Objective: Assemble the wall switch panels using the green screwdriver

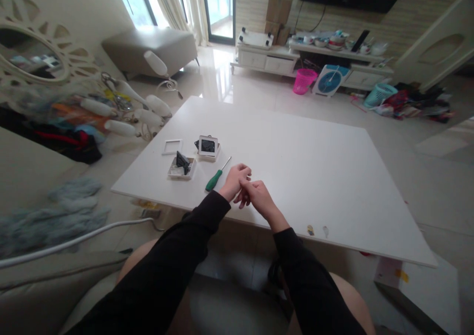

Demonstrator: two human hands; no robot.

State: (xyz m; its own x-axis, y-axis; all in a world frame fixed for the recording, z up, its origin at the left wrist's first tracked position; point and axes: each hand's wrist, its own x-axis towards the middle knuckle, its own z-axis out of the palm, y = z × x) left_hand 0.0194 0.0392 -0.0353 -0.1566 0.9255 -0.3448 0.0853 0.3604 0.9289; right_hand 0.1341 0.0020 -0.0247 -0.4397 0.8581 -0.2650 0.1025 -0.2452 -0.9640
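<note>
I am resting left hand (235, 179) against right hand (259, 197) beside the screwdriver (217, 175) — cannot tell whether either grip is closed.

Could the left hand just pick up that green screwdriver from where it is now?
Probably yes. The green screwdriver lies on the white table right beside the left hand, with nothing between them. That hand touches the right hand, though, and may hold something small.

Screwdriver (217, 175) with green handle and thin metal shaft, lying flat on the white tabletop (314, 177). It lies close to the near edge, toward the left corner, shaft pointing to the far edge.
</note>
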